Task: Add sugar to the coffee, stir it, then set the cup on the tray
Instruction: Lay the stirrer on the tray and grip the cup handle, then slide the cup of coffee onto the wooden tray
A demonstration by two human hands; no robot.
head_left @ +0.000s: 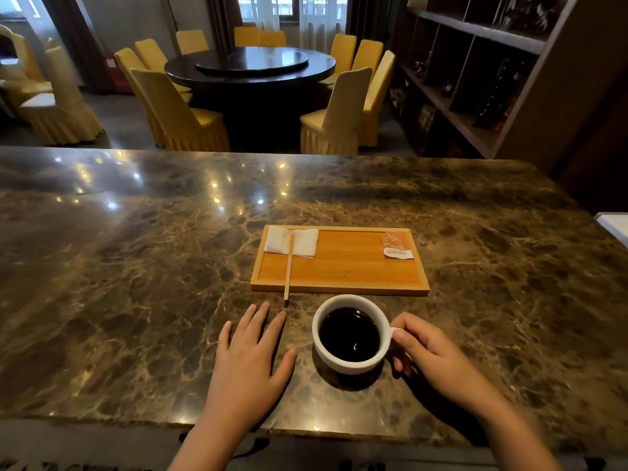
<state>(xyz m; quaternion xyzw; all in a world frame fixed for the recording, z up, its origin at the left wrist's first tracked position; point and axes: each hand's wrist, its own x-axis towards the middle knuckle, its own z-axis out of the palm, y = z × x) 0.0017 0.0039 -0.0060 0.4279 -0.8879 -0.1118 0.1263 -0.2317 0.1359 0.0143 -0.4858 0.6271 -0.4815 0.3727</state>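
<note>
A white cup (pixel 350 363) full of dark coffee stands on the marble counter just in front of a wooden tray (pixel 339 266). My right hand (pixel 428 351) grips the cup's handle from the right. Left of the cup, my left hand (pixel 251 351) lies flat on the counter with its fingers apart, holding nothing. On the tray, an orange sugar packet (pixel 396 245) rests in the far right corner and a white napkin (pixel 306 241) in the far left corner. A wooden stir stick (pixel 289 266) lies across the napkin and sticks out over the tray's near edge.
The brown marble counter (pixel 136 283) stretches wide on both sides. A white object (pixel 615 226) shows at the right edge. Beyond the counter stand a round dark table (pixel 249 68) with yellow chairs and a dark shelf unit (pixel 475 73) at right.
</note>
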